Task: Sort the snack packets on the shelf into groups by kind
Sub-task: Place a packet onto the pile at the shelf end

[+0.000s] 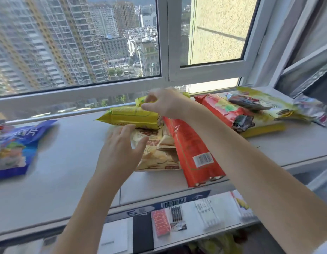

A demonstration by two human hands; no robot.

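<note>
On the shelf (pixel 67 171) below the window, the right hand (pixel 164 103) pinches a yellow packet (pixel 142 100) in the central pile; the left hand (pixel 120 149), fingers relaxed, rests on a beige packet (pixel 157 156).

Both forearms are bare, with a white sleeve edge (pixel 324 247) at the right arm's lower corner.

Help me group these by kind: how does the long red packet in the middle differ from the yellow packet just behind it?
The red packet runs front to back, its near end overhanging the sill; the yellow packet lies crosswise. The red packet shows a barcode; no barcode shows on the yellow packet. The right hand is at the yellow packet's right end, not on the red. Both are long, sealed sleeves.
</note>
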